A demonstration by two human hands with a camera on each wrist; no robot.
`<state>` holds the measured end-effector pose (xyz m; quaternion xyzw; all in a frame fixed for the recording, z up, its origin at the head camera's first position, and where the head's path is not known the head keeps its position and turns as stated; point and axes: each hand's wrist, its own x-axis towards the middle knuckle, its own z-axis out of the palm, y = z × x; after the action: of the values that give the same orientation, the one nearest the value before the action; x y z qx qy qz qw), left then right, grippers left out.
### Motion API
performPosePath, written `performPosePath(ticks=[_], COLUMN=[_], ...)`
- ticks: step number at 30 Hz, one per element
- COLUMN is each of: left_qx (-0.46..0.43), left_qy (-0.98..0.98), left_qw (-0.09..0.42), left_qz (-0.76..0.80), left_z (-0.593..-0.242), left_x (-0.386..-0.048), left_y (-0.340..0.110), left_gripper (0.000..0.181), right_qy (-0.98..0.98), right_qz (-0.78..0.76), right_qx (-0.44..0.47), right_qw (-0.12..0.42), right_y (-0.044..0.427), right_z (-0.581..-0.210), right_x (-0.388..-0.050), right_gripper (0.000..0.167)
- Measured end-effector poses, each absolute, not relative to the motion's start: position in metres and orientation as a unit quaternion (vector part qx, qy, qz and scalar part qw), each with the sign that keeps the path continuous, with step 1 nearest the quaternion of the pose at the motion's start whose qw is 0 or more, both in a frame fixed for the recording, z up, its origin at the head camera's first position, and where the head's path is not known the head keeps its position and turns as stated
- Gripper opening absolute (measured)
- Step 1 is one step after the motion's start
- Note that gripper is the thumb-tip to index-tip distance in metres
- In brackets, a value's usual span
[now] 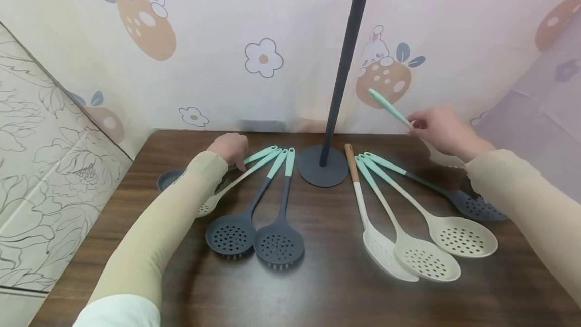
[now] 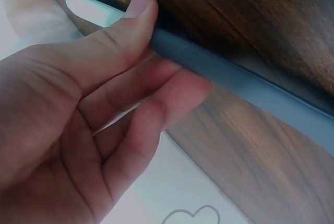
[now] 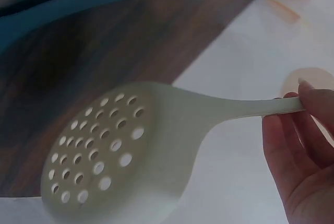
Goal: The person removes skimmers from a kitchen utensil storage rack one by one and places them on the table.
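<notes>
At the right, my right hand [image 1: 441,127] grips a cream skimmer [image 3: 120,151] by its shaft, above the table. The mint end of its handle [image 1: 387,106] points up and left toward the stand. Across the table, my left hand [image 1: 230,148] pinches the dark grey shaft of a mint-ended utensil [image 2: 229,80] between thumb and fingers. A dark head [image 1: 168,179] shows beyond the left sleeve, which hides part of that utensil. Beside the left hand lie a cream skimmer [image 1: 208,207] and two dark grey skimmers [image 1: 230,236]. A dark grey stand [image 1: 347,59] with hooks on top stands between the hands.
Right of the stand's round base [image 1: 313,168] lie a wooden-handled cream turner [image 1: 383,251], two cream skimmers [image 1: 463,236] and a dark grey skimmer [image 1: 476,206]. A patterned wall [image 1: 213,54] rises behind the brown table [image 1: 317,286], and a tiled wall [image 1: 41,165] stands left.
</notes>
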<state>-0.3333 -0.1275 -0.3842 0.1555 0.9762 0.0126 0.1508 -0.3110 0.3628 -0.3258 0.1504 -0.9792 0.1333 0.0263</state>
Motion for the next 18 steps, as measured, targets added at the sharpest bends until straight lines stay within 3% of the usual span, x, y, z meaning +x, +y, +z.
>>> performPosePath(ticks=[13,18], left_qx=[0.149,0.15], left_qy=[0.977,0.977], left_qw=[0.148,0.148], left_qz=[0.021,0.024], left_z=[-0.385,-0.385], left_x=[-0.331,-0.331], left_y=[-0.13,-0.13], left_gripper=[0.018,0.018], right_qy=[-0.981,-0.986], right_qz=[0.068,0.05], right_qx=[0.183,0.154], right_qw=[0.009,-0.032], right_y=[0.381,0.387], right_z=[-0.373,-0.384], right_x=[-0.314,-0.314], right_gripper=[0.013,0.017])
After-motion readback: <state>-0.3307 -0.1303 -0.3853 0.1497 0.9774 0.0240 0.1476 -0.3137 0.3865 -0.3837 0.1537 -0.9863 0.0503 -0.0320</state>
